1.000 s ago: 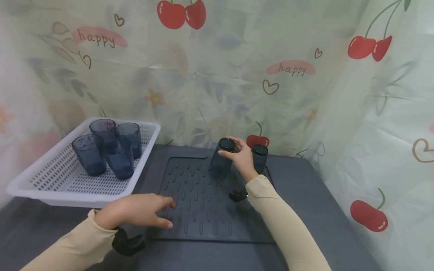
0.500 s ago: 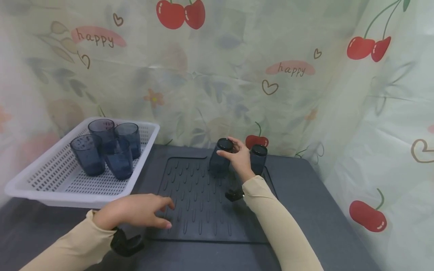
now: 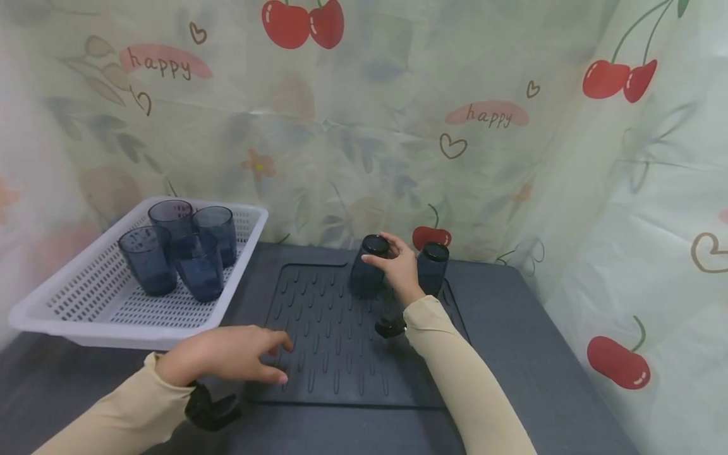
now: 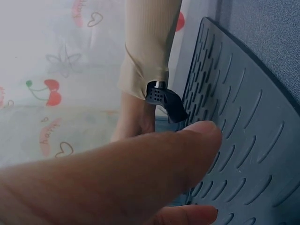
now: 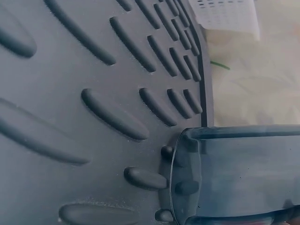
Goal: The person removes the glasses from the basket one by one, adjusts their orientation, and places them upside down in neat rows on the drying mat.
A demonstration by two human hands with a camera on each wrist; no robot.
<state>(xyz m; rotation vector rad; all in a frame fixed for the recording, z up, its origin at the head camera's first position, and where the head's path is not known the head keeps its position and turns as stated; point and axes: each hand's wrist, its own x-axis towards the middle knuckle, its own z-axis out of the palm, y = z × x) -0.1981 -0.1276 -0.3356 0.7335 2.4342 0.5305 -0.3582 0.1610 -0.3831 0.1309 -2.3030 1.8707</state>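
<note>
Glass (image 3: 364,278) sits inverted below R hand (image 3: 401,266), thumb & fingers clamped nr its base, prob. so the rim's free to meet the ridged mat (image 3: 327,344) underneath. 2nd inverted glass (image 3: 434,268) just R of that hand. L hand (image 3: 227,354) empty, fingers apart, tips over mat's L edge. Held glass: transp. smoky blue, smooth, narrowing to dark base.

Pale cherry-printed sheeting (image 3: 375,95) behind, dark grey tabletop (image 3: 523,341)
</note>
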